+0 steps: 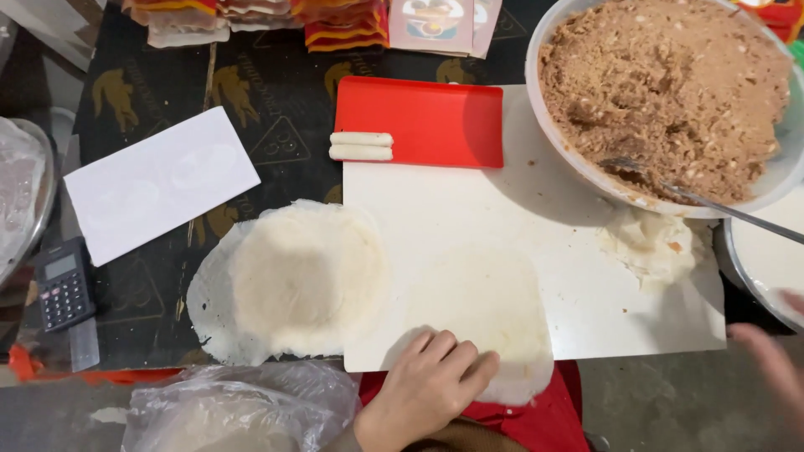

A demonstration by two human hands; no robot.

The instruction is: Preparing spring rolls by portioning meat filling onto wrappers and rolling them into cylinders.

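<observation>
On the white cutting board [586,285], below the bowl of brown filling [670,92], a thin wrapper [494,310] lies flat, left hand [427,389] pressing its near edge with fingers curled; right hand [775,360] blurred, grip indeterminate.

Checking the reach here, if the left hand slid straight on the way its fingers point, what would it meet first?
The left hand lies flat on a thin round wrapper on the white board, fingers pointing up and right. Going on, it would cross bare wrapper and board; the filling bowl looks like the first obstacle, though depth is unclear.
</observation>
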